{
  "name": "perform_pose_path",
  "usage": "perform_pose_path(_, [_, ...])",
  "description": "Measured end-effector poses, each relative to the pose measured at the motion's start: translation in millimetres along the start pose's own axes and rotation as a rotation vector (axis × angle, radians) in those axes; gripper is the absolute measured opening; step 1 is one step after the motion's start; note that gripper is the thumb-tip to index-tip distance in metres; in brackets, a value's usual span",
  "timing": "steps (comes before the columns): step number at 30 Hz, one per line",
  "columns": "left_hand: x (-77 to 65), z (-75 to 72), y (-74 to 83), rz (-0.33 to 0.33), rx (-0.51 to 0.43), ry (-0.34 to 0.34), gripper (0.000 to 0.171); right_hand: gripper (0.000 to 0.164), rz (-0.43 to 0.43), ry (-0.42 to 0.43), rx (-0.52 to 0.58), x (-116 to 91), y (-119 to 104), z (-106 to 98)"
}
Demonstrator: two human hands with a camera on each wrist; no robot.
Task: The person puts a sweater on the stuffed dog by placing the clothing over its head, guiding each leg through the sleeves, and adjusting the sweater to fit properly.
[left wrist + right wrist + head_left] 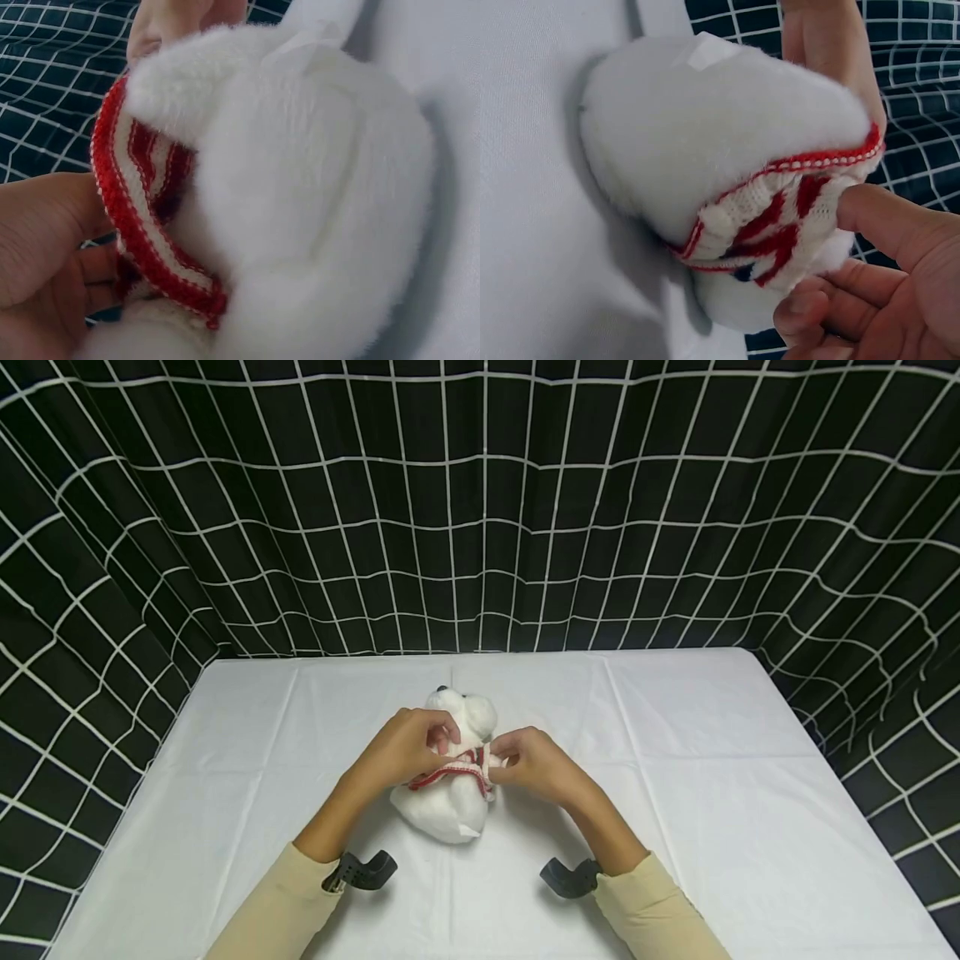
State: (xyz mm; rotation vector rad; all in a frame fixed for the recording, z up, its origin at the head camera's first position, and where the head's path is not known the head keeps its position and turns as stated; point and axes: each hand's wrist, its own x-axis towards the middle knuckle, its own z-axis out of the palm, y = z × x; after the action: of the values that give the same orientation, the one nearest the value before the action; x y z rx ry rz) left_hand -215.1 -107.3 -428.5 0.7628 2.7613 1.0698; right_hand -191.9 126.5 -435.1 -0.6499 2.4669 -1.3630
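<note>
A white plush bear (pixel 438 814) lies on the table with its dark nose toward the far side. Around its middle is a red-and-white knitted sweater (pixel 467 764), its red-edged hem standing away from the fur in the left wrist view. My left hand (pixel 408 745) pinches that hem between thumb and fingers at the bear's left side as I look down. On the opposite side, my right hand (pixel 538 764) pinches the patterned knit (pixel 780 225), thumb on the outside. A small white tag (pixel 711 52) shows on the bear's rump.
A white cloth (pixel 712 827) with fold creases covers the table. Black curtains with a white grid (pixel 480 527) stand behind it and along both sides. Dark curved mounts (pixel 367 870) stick inward from both wrists, near the beige sleeves (pixel 277 906).
</note>
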Motion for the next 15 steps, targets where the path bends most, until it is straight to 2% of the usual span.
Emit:
perform_pose_path(8, [5.2, -12.6, 2.1, 0.055, 0.008, -0.067, 0.017, 0.007, 0.059, 0.007, -0.018, 0.5, -0.8, -1.9])
perform_pose_path(15, [3.0, -26.6, -4.1, 0.013, 0.084, 0.032, 0.009, 0.014, 0.137, 0.039, 0.095, -0.7, 2.1, -6.1])
